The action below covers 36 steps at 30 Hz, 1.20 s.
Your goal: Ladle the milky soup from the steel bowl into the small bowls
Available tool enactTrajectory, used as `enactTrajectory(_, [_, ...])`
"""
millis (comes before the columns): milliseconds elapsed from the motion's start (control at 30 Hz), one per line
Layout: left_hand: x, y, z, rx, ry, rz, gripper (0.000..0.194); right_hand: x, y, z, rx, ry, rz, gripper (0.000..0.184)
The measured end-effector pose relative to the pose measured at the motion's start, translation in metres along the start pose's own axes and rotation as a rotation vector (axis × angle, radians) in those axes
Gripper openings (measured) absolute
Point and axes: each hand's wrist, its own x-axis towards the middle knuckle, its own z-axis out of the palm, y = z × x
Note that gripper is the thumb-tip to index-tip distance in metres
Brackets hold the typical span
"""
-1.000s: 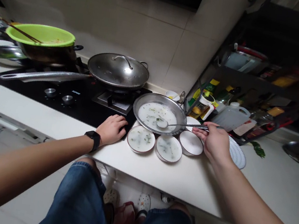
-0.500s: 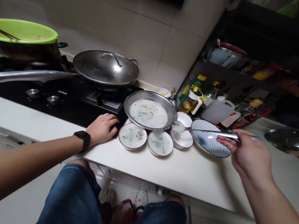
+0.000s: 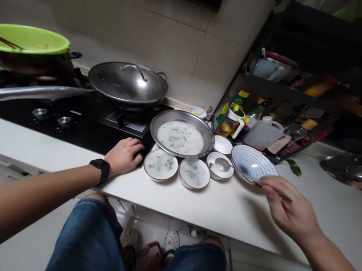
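My right hand [image 3: 288,207] is closed round the handle of a metal ladle [image 3: 222,164]. The ladle's bowl is tipped inside a small white bowl [image 3: 224,174] with some white liquid and green bits in it. Two more small bowls stand to its left, a middle bowl [image 3: 194,174] and a left bowl [image 3: 160,165], both holding milky soup with greens. Behind them is a wide metal basin [image 3: 210,135] of the same soup. My left hand [image 3: 123,156] lies on the counter by the cooktop's corner, fingers loosely out and holding nothing.
A lidded wok [image 3: 127,83] sits on the black cooktop [image 3: 100,125], its long handle pointing left. A green basin [image 3: 45,36] with chopsticks rests on a pot. A patterned bowl [image 3: 259,162] and an empty white bowl [image 3: 223,145] stand at right, before bottles [image 3: 264,132] on a rack.
The ladle went from the basin over to the small bowl at right and tipped, leaving soup there. My right hand moved right and turned over. My left hand stayed on the counter.
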Motion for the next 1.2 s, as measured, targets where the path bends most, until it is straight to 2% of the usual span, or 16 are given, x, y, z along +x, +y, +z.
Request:
enactTrajectory(67, [0.000, 0.000, 0.000, -0.008, 0.001, 0.000, 0.034, 0.000, -0.009, -0.008, -0.041, -0.097, -0.169, 0.014])
enactTrajectory(100, [0.000, 0.000, 0.000, -0.011, 0.001, 0.000, 0.034, 0.003, -0.013, -0.009, -0.041, -0.089, -0.203, 0.016])
enactTrajectory(200, [0.000, 0.001, 0.000, -0.009, 0.001, 0.001, 0.034, 0.022, -0.024, 0.000, -0.016, 0.066, -0.182, 0.016])
enactTrajectory(267, [0.000, 0.001, -0.001, 0.003, 0.005, 0.000, 0.033, 0.041, -0.028, 0.019, 0.007, 0.178, -0.119, 0.016])
enactTrajectory(367, [0.000, 0.002, -0.001, 0.016, 0.006, 0.000, 0.032, 0.068, -0.026, 0.054, 0.077, 0.189, 0.067, 0.024])
enactTrajectory(467, [0.000, 0.003, -0.001, 0.009, 0.003, -0.001, 0.031, 0.084, -0.021, 0.087, 0.246, 0.188, 0.258, 0.029])
enactTrajectory(633, [0.000, 0.003, -0.001, -0.007, -0.003, -0.004, 0.031, 0.093, -0.010, 0.116, 0.558, 0.264, 0.576, 0.029])
enactTrajectory(767, [0.000, 0.003, -0.001, -0.012, 0.000, -0.007, 0.031, 0.103, -0.008, 0.119, 0.736, 0.385, 0.815, 0.016])
enactTrajectory(900, [0.000, 0.003, -0.001, -0.014, -0.002, -0.006, 0.031, 0.110, -0.013, 0.113, 0.843, 0.422, 0.930, 0.010])
enactTrajectory(1000, [0.000, 0.003, -0.001, -0.008, -0.003, -0.006, 0.032, 0.111, -0.015, 0.105, 0.893, 0.431, 0.953, 0.011])
enactTrajectory(1200, [0.000, 0.002, -0.001, 0.000, -0.008, -0.008, 0.032, 0.104, -0.007, 0.082, 0.881, 0.464, 0.891, 0.007])
